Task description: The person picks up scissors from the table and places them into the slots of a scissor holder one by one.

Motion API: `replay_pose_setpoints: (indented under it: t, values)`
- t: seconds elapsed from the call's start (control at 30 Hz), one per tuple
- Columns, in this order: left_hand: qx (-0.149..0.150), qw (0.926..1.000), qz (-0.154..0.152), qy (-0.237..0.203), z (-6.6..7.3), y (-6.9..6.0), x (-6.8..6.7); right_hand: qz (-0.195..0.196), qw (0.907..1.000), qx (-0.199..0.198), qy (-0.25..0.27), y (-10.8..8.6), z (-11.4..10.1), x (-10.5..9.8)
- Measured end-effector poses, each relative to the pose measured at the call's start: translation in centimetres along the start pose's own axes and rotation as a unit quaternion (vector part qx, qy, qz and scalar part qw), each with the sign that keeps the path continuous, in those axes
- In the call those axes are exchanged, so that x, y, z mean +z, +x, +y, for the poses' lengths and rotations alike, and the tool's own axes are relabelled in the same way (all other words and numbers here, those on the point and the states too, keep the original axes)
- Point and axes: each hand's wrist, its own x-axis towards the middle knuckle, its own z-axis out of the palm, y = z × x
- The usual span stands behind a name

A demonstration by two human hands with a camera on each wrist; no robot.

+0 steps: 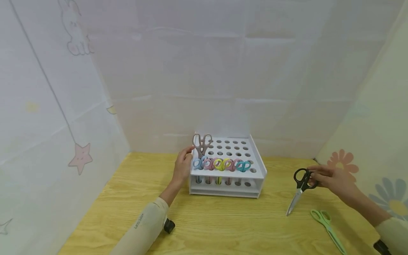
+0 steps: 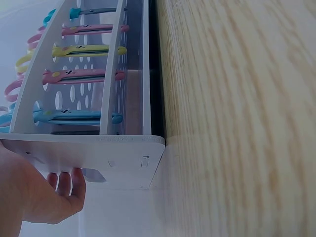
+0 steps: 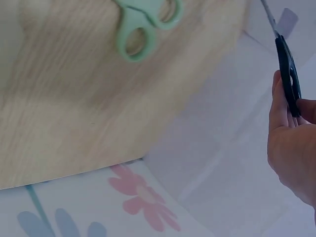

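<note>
Against the left side of a white scissors rack (image 1: 223, 194), my left hand (image 1: 183, 164) holds the side panel with bent fingers. In the left wrist view the fingertips (image 2: 77, 182) meet that panel (image 2: 123, 158); the thumb is hidden. My right hand (image 1: 328, 179) pinches black-handled scissors (image 1: 302, 180) by the handle loops, blades pointing down and left above the table. Grey-brown scissors (image 1: 201, 143) stand upright at the rack's left, behind a front row of blue scissors (image 1: 198, 163), pink, yellow and teal ones. Light green scissors (image 1: 328, 225) lie on the table below my right hand.
The wood-grain table (image 1: 239, 219) ends at pale, printed sheets on the left, back and right. Several round holes fill the rack's top behind the front row. A raised side wall (image 1: 257, 156) edges the rack's right.
</note>
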Motion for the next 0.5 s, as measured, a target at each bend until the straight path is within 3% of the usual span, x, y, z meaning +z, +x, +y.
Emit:
replay_pose_setpoints:
  t: [0.3,0.5]
  values:
    - [0.005,1.0,-0.001,0.002,-0.3,-0.1,0.1,-0.039,0.9988,-0.029,0.011,0.7,-3.3,-0.5]
    - [0.001,0.9999,0.005,0.01,-0.4,0.1,0.2,0.022,0.9994,-0.021,-0.013,1.4,-5.7,-0.5]
